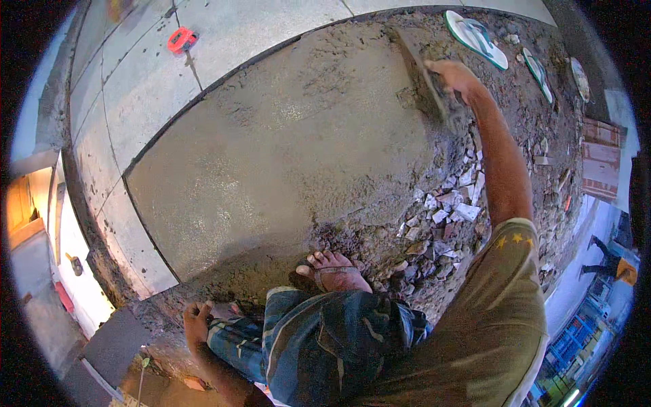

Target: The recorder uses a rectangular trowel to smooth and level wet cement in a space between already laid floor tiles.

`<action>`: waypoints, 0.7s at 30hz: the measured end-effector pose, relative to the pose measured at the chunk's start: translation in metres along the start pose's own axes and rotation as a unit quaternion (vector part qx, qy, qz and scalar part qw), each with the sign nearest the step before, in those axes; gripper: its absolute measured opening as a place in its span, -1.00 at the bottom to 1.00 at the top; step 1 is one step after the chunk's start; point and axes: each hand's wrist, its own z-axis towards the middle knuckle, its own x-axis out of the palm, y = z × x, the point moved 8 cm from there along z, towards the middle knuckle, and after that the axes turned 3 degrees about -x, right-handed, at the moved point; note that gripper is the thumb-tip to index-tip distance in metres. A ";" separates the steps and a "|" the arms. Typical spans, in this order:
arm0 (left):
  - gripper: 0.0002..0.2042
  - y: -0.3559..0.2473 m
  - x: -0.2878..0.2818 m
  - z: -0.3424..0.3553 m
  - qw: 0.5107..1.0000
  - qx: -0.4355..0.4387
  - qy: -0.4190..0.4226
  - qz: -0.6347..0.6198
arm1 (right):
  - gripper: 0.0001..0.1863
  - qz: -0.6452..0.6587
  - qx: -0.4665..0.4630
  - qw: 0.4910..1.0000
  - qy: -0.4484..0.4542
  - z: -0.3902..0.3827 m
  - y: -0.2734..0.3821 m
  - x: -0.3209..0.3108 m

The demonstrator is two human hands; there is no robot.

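Note:
At the upper right, my right hand [456, 78] grips a long, flat mortar-coated board [422, 74], tilted on edge at the right side of a bed of wet mortar [285, 142]. The board's handle, if it has one, is hidden by my fingers. The bed looks smooth and shiny in the middle and rougher along its right and near edges. My left hand [196, 323] is low at the left beside my knee, with its fingers slightly bent and apart and nothing in them. My bare, muddy foot [336, 273] is at the near edge of the mortar.
Pale floor tiles [149, 112] border the bed at the left and far side, with a red tape measure [182, 41] on them. Broken tile pieces [454, 203] lie in rubble below my right arm. A white-and-green flip-flop [477, 39] and a second flip-flop [537, 73] are at the far right.

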 end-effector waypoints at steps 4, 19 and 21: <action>-0.60 -0.071 0.022 -0.008 0.990 0.029 0.000 0.136 | -0.43 0.046 -0.036 0.998 0.019 -0.004 0.024 0.007; -0.71 -0.104 0.028 -0.010 0.994 0.025 0.000 0.102 | -0.64 -0.413 -0.239 0.876 0.073 0.030 0.030 0.001; -0.72 -0.086 0.015 -0.010 0.992 0.042 -0.033 0.110 | -0.62 -0.551 -0.283 0.776 0.118 0.009 0.006 0.001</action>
